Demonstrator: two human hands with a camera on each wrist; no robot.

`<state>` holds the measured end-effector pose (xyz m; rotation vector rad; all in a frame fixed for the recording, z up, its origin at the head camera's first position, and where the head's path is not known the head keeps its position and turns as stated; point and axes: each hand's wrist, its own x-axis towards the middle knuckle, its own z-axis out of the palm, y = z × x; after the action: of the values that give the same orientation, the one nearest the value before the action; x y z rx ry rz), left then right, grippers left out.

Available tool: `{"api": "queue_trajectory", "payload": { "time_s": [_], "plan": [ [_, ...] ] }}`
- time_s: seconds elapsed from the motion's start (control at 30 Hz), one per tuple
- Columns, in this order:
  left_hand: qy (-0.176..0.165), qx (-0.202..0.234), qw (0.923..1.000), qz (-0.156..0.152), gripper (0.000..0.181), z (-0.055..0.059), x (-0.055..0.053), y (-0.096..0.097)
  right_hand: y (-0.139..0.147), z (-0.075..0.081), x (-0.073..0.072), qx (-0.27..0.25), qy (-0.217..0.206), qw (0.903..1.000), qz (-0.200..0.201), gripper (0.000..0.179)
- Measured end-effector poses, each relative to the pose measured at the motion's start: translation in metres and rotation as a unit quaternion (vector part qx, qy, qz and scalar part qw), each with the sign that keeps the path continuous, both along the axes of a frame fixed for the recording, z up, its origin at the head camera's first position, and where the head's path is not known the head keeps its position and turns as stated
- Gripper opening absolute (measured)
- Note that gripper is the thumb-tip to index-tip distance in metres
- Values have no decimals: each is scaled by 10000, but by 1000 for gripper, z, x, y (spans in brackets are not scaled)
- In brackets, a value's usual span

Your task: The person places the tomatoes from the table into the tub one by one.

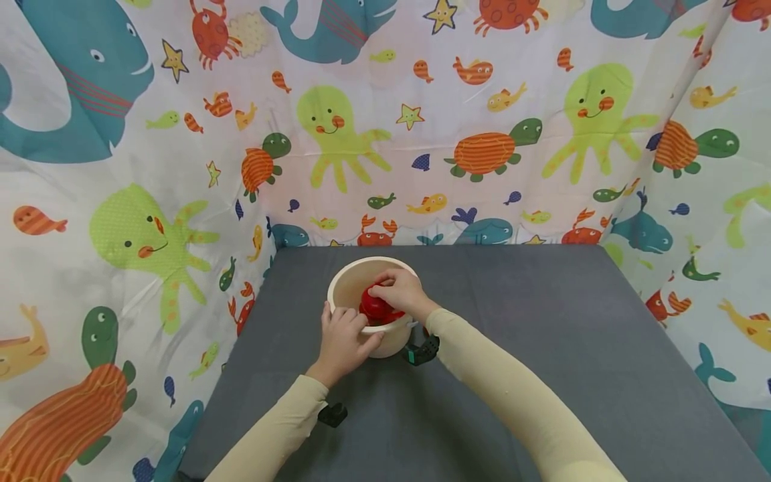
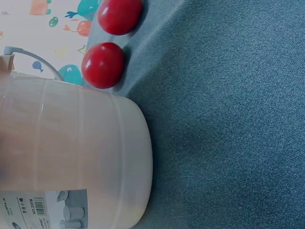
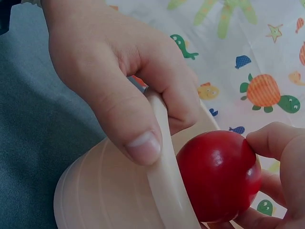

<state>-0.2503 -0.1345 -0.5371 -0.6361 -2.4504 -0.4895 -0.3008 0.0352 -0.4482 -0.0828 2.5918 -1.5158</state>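
A cream plastic bucket [image 1: 388,346] stands on the grey table. My left hand [image 1: 343,340] grips its near left rim, with the thumb outside the wall and the fingers over the edge, as the right wrist view shows. At the bucket's mouth my right hand [image 1: 402,293] holds a shiny red ball [image 3: 219,176] between thumb and fingers. More red shows beneath that ball inside the bucket in the head view. The left wrist view has two red balls, one [image 2: 103,65] close by the bucket's base and another [image 2: 120,15] just past it.
Grey cloth [image 1: 542,321] covers the table around the bucket. A curtain [image 1: 415,154] printed with sea animals hangs along the back and both sides. The bucket has a pale handle [image 2: 35,55] and a printed label [image 2: 43,210] on its wall.
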Motion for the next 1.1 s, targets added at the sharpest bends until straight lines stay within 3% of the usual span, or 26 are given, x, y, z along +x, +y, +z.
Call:
{"api": "queue_trajectory", "payload": {
  "time_s": [0.43, 0.8, 1.1],
  "plan": [
    [88, -31, 10000, -20, 33, 0, -2, 0, 0, 1, 0, 102, 56, 9999, -19, 35],
    [204, -45, 9998, 29, 30, -1, -2, 2, 4, 0, 3, -366, -80, 9993, -69, 38],
    [43, -36, 10000, 73, 32, -1, 0, 0, 13, 1, 2, -542, -292, 9980, -130, 39]
  ]
}}
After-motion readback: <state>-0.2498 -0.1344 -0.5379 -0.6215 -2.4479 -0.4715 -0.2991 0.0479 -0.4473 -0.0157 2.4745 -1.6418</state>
